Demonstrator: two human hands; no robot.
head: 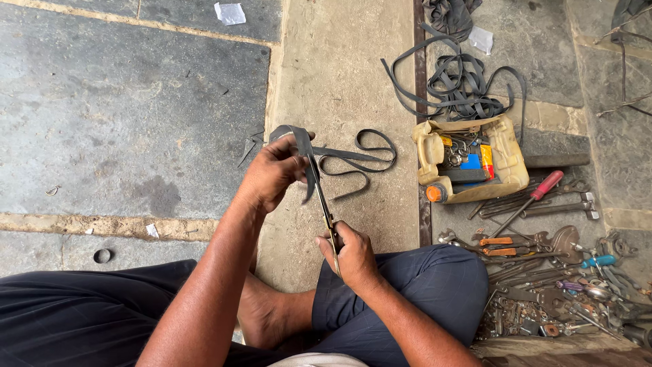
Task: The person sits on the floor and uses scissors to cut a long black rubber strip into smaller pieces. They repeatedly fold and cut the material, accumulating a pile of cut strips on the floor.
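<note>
1. Black rubber strip (353,158): flat, narrow, matte band, curling in loose loops on the stone floor (136,115) at about 1 o'clock from the left hand. One end rises off the floor and folds over the fingers of that hand.
2. Left hand (272,173): fingers and thumb pressed together, pinching the folded end of the strip just above frame centre.
3. Scissors (320,197): long, dark, slim blades, pointing toward 11 o'clock from the right hand. The blade tips meet the strip just beside the left thumb; whether the blades are parted cannot be told.
4. Right hand (353,255): curled tight around the scissor handles, at 5 o'clock from the left hand, above the folded knee.
5. Cut-open cream plastic jug (506,160): lies at 3 o'clock from the strip and holds small parts.
6. Pile of rubber strips (462,85): at 12 o'clock from the jug.
7. Hand tools (550,265): spread on the floor at 6 o'clock from the jug, including a red-handled screwdriver (536,194).
</note>
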